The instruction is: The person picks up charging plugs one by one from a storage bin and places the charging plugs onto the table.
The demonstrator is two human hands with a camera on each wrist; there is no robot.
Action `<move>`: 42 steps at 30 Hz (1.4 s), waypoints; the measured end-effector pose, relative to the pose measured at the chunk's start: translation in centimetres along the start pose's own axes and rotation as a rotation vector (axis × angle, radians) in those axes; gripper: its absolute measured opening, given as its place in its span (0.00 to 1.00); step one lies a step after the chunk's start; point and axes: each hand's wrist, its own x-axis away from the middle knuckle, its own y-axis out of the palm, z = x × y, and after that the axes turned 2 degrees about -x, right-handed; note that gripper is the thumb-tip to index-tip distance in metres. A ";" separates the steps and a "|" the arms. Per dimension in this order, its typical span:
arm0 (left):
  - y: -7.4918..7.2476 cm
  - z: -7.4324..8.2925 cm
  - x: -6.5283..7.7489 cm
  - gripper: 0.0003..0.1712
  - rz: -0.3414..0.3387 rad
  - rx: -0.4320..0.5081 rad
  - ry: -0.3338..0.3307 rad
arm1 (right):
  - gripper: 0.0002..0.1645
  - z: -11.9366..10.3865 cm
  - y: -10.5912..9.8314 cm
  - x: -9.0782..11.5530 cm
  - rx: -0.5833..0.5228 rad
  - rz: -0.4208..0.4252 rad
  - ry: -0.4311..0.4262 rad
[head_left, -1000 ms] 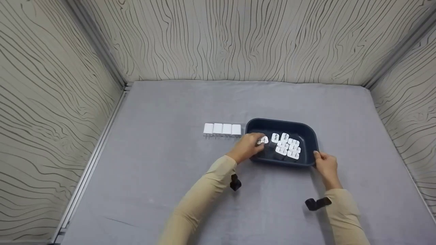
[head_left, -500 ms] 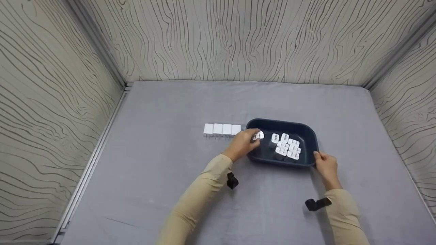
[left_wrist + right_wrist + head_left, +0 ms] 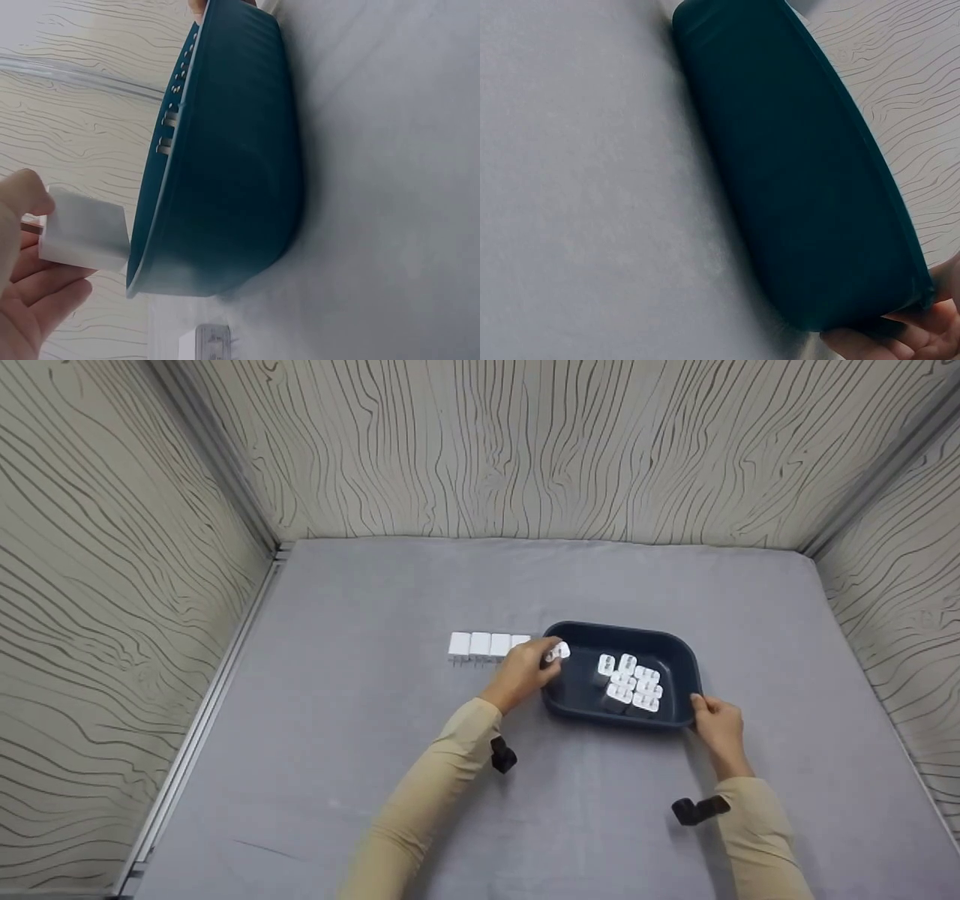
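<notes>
My left hand (image 3: 523, 671) pinches a white plug adapter (image 3: 557, 652) over the left rim of a dark blue tub. In the left wrist view the adapter (image 3: 84, 229) is a smooth white block between thumb and fingers, level with the rim. With my right hand (image 3: 720, 727) I grip the near right corner of the tub (image 3: 592, 634). Inside it several white plug adapters (image 3: 628, 682) stand with their pins up, gathered toward the right. Left of the tub, a row of white adapters (image 3: 480, 645) sits on the cloth, the rightmost partly behind my left hand.
Grey cloth (image 3: 360, 735) covers the table. Wood-grain patterned panels (image 3: 487, 450) close off the back and both sides, with a metal rail (image 3: 202, 712) along the left edge. Black camera mounts (image 3: 502, 755) stick out from both wrists.
My left hand has lifted the adapter and carried it left, from inside the tub to its left rim. The right hand and the tub have stayed put.
</notes>
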 end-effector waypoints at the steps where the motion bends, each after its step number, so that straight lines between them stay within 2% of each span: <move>1: -0.1 -0.1 0.0 0.17 0.003 -0.004 0.000 | 0.21 0.0 0.0 0.0 -0.003 -0.001 0.003; 8: -0.3 -0.7 0.0 0.17 0.033 -0.003 -0.006 | 0.22 0.0 0.0 0.0 -0.003 -0.029 0.023; 13: -0.3 -1.1 0.2 0.17 0.055 -0.022 0.003 | 0.21 0.0 0.0 0.0 0.030 -0.012 -0.011; 21: -0.7 -1.5 0.4 0.17 0.020 -0.003 -0.048 | 0.19 -0.1 -0.2 -0.1 0.008 -0.056 0.028; 28: -0.7 -1.8 0.8 0.18 0.026 0.027 -0.053 | 0.20 0.0 -0.1 -0.1 0.022 -0.032 0.004; 33: -0.8 -2.1 0.9 0.18 -0.002 0.069 -0.081 | 0.21 0.0 -0.1 -0.1 0.048 -0.025 -0.004; 42: -1.1 -3.0 1.2 0.18 0.007 0.093 -0.036 | 0.21 0.1 0.0 -0.1 0.051 0.000 -0.017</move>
